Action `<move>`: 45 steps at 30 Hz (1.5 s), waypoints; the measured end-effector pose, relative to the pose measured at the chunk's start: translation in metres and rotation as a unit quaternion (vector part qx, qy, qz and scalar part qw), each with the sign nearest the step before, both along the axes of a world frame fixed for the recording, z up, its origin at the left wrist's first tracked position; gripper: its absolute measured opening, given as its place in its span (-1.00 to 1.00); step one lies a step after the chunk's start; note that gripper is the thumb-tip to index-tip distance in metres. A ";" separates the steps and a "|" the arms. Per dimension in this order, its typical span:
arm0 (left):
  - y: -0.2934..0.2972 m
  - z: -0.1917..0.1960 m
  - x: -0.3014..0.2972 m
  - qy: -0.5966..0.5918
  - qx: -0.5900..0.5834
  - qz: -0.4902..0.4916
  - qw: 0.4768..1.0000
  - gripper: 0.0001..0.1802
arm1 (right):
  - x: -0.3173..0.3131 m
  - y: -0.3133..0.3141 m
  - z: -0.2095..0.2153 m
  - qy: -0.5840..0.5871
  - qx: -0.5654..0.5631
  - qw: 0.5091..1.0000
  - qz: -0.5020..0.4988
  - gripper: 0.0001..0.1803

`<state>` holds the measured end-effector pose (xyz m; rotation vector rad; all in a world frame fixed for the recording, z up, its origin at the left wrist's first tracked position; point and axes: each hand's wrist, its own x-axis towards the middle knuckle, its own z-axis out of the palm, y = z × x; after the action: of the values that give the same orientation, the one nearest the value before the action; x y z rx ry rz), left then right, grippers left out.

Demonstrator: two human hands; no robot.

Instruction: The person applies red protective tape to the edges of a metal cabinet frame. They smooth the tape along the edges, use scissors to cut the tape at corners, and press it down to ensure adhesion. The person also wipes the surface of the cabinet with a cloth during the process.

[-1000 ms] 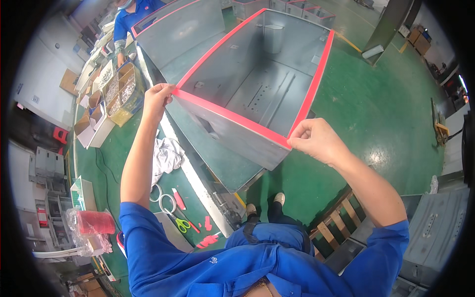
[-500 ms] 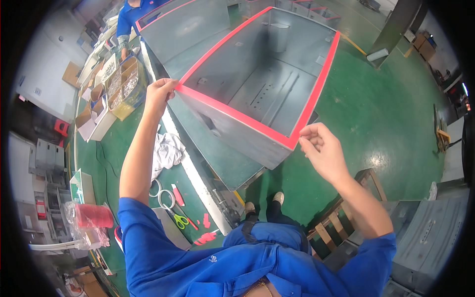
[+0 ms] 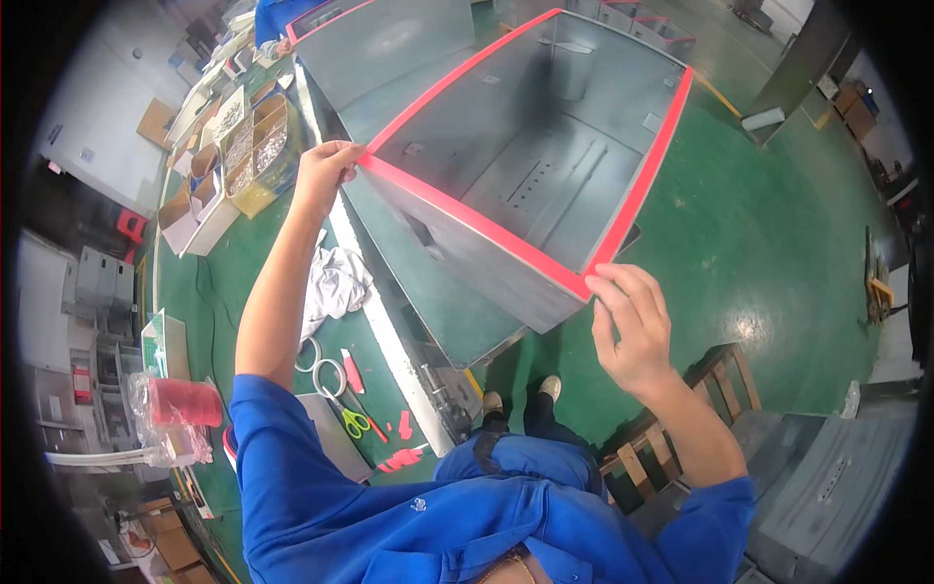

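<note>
A big grey sheet-metal box [image 3: 545,165] stands open toward me, its rim lined with red tape [image 3: 477,222]. My left hand [image 3: 326,173] pinches the near left corner of the rim, fingers closed on the tape's end. My right hand [image 3: 630,326] is at the near right corner, fingers spread and loosely bent, fingertips touching the tape there. The near red strip runs straight between both hands.
A green bench [image 3: 370,331] to my left carries a white rag [image 3: 336,282], scissors [image 3: 350,414], tape rings [image 3: 316,360], red tape scraps [image 3: 399,457] and trays of small parts [image 3: 248,146]. A second grey box [image 3: 389,49] and another person in blue [image 3: 282,19] are farther back. A wooden pallet [image 3: 671,438] lies by my feet.
My right hand has opened from a closed grip on the right corner to spread fingers resting there. My left hand stays on the left corner.
</note>
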<state>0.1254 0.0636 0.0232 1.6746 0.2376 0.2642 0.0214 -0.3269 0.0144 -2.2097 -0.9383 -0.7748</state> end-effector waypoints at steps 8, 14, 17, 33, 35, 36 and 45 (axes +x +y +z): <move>0.006 0.000 -0.001 0.003 0.018 -0.009 1.000 -0.82 | -0.003 0.004 -0.006 -0.053 -0.101 0.993 -0.005 -0.60; 0.011 0.002 0.003 0.025 0.031 -0.020 0.999 -0.81 | -0.006 0.006 -0.010 -0.066 -0.104 0.992 -0.016 -0.57; 0.013 0.002 0.003 0.038 0.008 -0.024 0.999 -0.80 | -0.007 0.009 -0.011 -0.060 -0.094 0.994 -0.010 -0.56; 0.018 -0.003 0.006 0.033 -0.007 -0.038 0.999 -0.85 | -0.008 0.012 -0.024 -0.048 -0.079 0.996 -0.020 -0.53; 0.017 -0.002 0.005 0.026 -0.013 -0.041 0.999 -0.85 | -0.009 0.012 -0.025 -0.049 -0.080 0.995 -0.021 -0.52; 0.016 -0.001 0.003 0.023 -0.014 -0.041 0.999 -0.86 | -0.009 0.012 -0.026 -0.043 -0.077 0.996 -0.020 -0.52; 0.010 0.001 -0.003 -0.004 -0.022 -0.037 0.999 -0.90 | -0.011 0.013 -0.030 -0.030 -0.075 0.996 -0.027 -0.53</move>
<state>0.1228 0.0733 0.0245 1.6345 0.1739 0.2081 0.0105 -0.3142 -0.0153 -2.3616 -0.9998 -0.8229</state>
